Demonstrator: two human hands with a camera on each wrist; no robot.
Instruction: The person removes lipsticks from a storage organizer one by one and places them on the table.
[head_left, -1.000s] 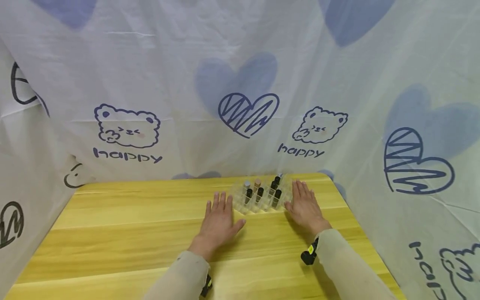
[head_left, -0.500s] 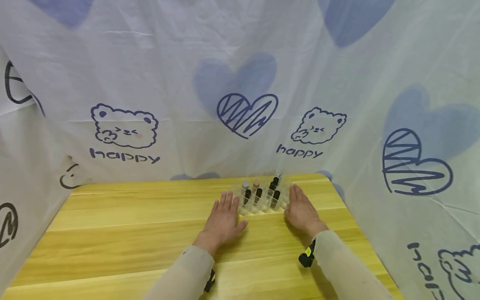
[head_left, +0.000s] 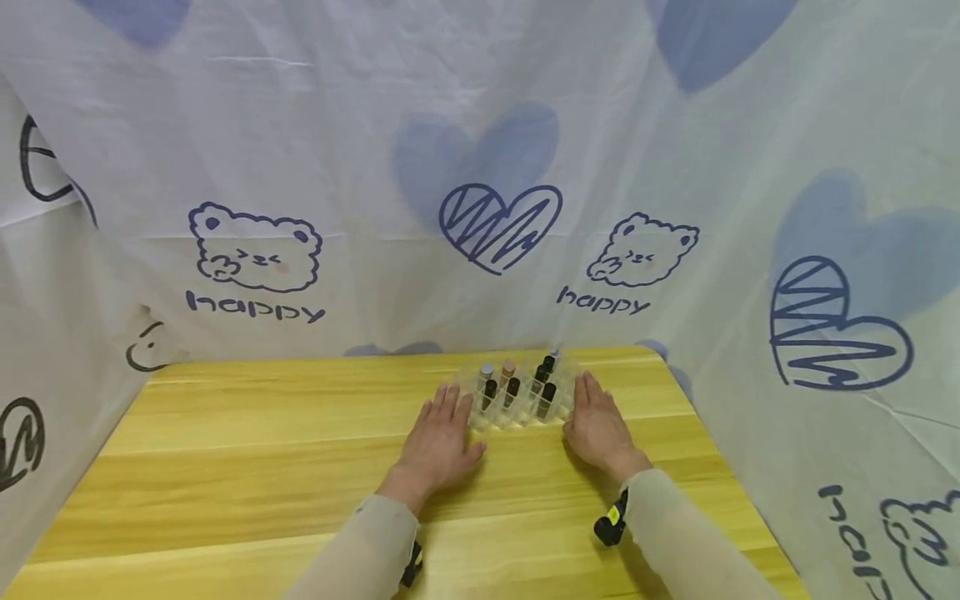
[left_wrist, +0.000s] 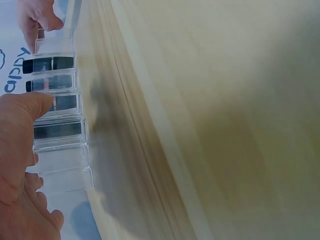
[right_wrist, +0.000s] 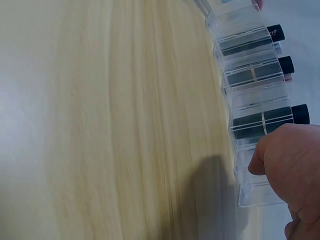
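Observation:
A clear plastic lipstick organizer (head_left: 525, 414) with rows of compartments stands near the back edge of the table. Several lipsticks stand upright in it, among them a black lipstick (head_left: 547, 402), a silver-capped one (head_left: 486, 371) and a pink-capped one (head_left: 508, 367). My left hand (head_left: 437, 440) lies at the organizer's left end, fingers straight and pointing away, thumb spread toward its front. At the right end my right hand (head_left: 600, 427) has its fingers extended along the side. The right wrist view shows the right thumb (right_wrist: 257, 162) in front of the end compartments.
The wooden table (head_left: 247, 467) extends to the left and in front of the organizer. A white curtain (head_left: 360, 167) with hearts and bears hangs right behind the table's back edge and along both sides.
My right hand has moved left, up against the organizer's right end, its thumb drawn in. The organizer has shifted slightly left. My left hand stays at its left end.

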